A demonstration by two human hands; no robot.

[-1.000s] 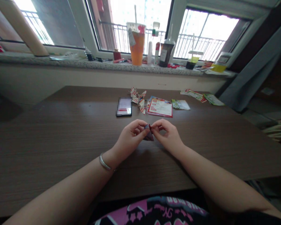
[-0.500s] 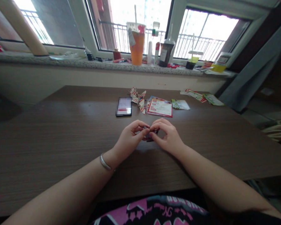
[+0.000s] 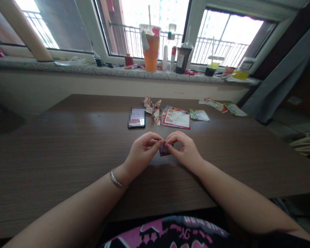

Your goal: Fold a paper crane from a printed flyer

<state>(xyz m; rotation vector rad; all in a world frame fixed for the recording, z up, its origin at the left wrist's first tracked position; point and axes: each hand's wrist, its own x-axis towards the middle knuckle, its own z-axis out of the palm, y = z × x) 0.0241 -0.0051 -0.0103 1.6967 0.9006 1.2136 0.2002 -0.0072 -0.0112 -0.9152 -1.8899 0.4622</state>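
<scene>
A small folded piece of printed paper (image 3: 164,150) is pinched between both hands just above the brown wooden table (image 3: 67,144). My left hand (image 3: 142,153), with a silver bangle on the wrist, grips its left side with curled fingers. My right hand (image 3: 184,148) pinches its right side, fingertips meeting the left hand's at the top. Most of the paper is hidden by the fingers.
A phone (image 3: 136,117) lies beyond the hands, next to folded paper cranes (image 3: 153,107) and printed leaflets (image 3: 177,118). More leaflets (image 3: 214,104) lie at the far right. Drink cups (image 3: 151,48) and bottles stand on the windowsill (image 3: 67,69).
The fingertips of both hands shifted slightly on the folded paper, closing in over it; the paper's pointed tip seen a second ago is now covered. The arms stayed in place.
</scene>
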